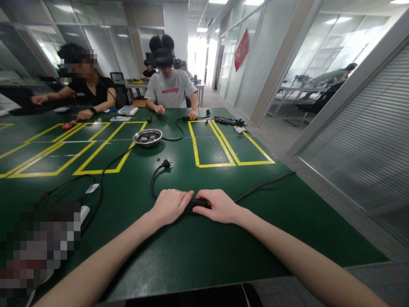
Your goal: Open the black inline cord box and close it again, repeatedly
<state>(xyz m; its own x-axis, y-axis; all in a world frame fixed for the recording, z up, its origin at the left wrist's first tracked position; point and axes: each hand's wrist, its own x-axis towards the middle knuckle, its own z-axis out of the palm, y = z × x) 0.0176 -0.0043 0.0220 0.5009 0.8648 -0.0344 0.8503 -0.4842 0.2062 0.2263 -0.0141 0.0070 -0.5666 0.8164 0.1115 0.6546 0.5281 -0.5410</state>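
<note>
A black power adapter (198, 204) lies low over the near part of the green table, gripped from both ends. My left hand (171, 207) is closed round its left end, with the thumb along the top. Round the right end my right hand (220, 206) is closed too, thumb and forefinger showing on its near and far sides. From the left end a short black cord curls forward to a two-pin plug (165, 164) lying on the table. A thin black cable (265, 185) runs off to the right from behind my right hand.
Ahead stands a metal bowl (147, 137) with small metal parts. Yellow tape rectangles (217, 165) mark the green table (255, 238). A folded black tripod (228, 121) lies at the far right. Two people sit across; one person's hand (193, 115) touches another black adapter. Cables lie at left.
</note>
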